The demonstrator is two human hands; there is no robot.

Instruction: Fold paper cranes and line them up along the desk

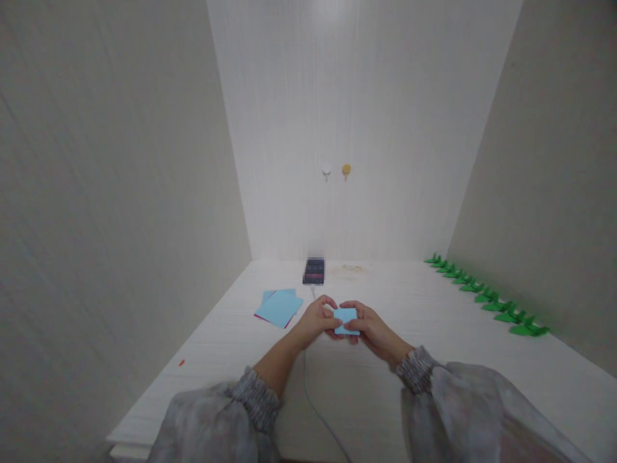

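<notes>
A small folded piece of light blue paper [346, 318] is held between both hands above the white table [434, 360]. My left hand [318, 319] pinches its left side with curled fingers. On the other side, my right hand [369, 328] grips it with thumb on top. Both arms wear grey patterned sleeves.
A stack of light blue sheets with a red one beneath [278, 307] lies left of the hands. A dark phone-like device [314, 271] sits at the back with a cable [313, 399] running toward me. Several green folded paper pieces [486, 296] line the right wall. Two hooks [336, 171] are on the back wall.
</notes>
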